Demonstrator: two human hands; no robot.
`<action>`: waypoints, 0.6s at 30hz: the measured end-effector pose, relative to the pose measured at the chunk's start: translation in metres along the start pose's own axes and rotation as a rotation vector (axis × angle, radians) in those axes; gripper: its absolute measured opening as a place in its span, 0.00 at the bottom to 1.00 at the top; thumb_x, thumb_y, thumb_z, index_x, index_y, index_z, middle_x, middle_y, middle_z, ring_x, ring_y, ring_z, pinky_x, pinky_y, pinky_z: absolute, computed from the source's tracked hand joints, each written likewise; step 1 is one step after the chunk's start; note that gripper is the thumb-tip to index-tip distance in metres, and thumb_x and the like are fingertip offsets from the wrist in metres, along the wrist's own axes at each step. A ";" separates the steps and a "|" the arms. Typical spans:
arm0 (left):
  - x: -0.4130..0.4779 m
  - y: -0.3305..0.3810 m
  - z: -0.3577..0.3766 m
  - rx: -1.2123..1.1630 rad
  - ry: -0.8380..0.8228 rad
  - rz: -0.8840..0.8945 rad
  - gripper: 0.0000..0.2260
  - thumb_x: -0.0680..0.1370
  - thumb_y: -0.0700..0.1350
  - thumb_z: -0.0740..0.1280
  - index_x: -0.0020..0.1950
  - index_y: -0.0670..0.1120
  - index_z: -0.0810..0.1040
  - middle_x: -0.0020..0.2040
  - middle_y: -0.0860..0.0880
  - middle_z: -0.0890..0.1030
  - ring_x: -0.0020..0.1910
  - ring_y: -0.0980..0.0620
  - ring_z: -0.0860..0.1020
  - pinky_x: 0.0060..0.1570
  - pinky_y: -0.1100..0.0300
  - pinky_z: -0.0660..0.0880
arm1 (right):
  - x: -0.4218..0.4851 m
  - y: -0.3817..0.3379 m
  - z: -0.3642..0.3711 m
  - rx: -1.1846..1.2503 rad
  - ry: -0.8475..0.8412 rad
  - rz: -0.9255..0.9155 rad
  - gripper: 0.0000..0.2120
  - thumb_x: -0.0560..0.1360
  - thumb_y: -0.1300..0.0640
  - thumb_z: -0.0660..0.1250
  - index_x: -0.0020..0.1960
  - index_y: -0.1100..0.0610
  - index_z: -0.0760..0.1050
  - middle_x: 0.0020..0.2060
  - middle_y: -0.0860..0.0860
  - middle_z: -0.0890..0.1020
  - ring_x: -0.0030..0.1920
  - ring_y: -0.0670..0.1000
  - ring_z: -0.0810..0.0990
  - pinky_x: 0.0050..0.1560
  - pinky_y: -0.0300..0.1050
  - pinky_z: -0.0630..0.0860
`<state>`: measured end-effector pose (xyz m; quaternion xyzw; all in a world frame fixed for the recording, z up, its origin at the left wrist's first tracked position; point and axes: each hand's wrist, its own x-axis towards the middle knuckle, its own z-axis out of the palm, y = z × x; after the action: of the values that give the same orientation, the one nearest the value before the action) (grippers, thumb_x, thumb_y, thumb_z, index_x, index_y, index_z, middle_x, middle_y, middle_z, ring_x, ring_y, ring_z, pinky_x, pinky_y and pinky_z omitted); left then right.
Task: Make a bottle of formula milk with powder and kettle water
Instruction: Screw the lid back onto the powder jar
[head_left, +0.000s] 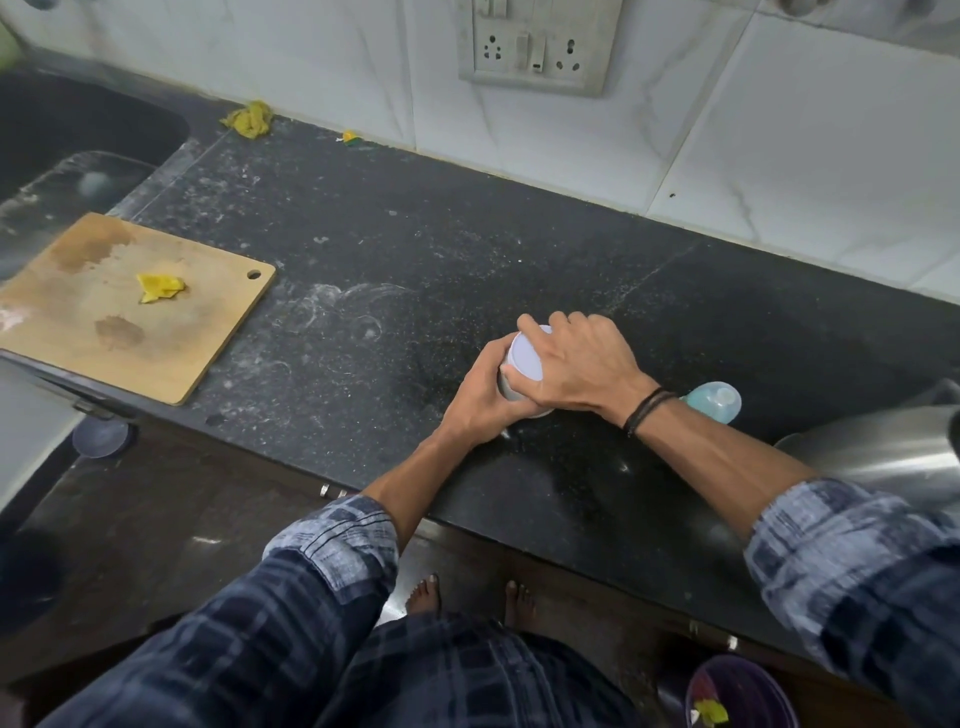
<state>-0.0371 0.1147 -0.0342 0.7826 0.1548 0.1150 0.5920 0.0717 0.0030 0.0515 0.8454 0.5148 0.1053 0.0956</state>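
A small round formula tin (511, 391) with a pale lilac lid (525, 356) stands on the black counter (363, 291). My left hand (480, 400) wraps around the tin's side. My right hand (582, 358) lies over the lid, fingers curled around its far rim. A baby bottle (714, 399) with a light blue cap stands just behind my right wrist, mostly hidden by it. The steel kettle (883, 457) shows at the right edge, only partly in view.
A wooden cutting board (130, 312) with a yellow scrap lies at the left, overhanging the counter edge. The sink (78, 135) is at far left. A yellow cloth (250, 119) lies by the tiled wall. A purple bin (740, 693) sits on the floor.
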 end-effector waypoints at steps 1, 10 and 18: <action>0.000 -0.002 0.000 -0.004 0.005 0.009 0.39 0.66 0.51 0.81 0.74 0.52 0.68 0.67 0.55 0.75 0.63 0.66 0.73 0.57 0.74 0.70 | -0.001 -0.004 0.001 -0.008 0.010 0.034 0.33 0.76 0.29 0.48 0.62 0.55 0.72 0.38 0.58 0.81 0.33 0.58 0.75 0.34 0.48 0.65; 0.000 -0.005 0.003 -0.025 0.051 0.087 0.39 0.65 0.51 0.84 0.72 0.55 0.70 0.66 0.56 0.77 0.64 0.58 0.77 0.61 0.64 0.74 | -0.004 -0.036 -0.001 -0.062 -0.036 0.394 0.32 0.77 0.30 0.51 0.58 0.58 0.74 0.34 0.57 0.81 0.31 0.58 0.80 0.32 0.46 0.63; 0.001 -0.010 0.003 -0.016 0.043 0.081 0.40 0.65 0.53 0.83 0.73 0.48 0.71 0.65 0.54 0.77 0.63 0.59 0.77 0.60 0.62 0.75 | 0.000 -0.051 0.000 -0.062 -0.049 0.566 0.32 0.74 0.30 0.51 0.54 0.57 0.76 0.30 0.56 0.79 0.26 0.55 0.76 0.30 0.43 0.60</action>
<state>-0.0364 0.1145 -0.0446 0.7808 0.1347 0.1569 0.5896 0.0283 0.0262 0.0377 0.9545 0.2525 0.1230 0.1004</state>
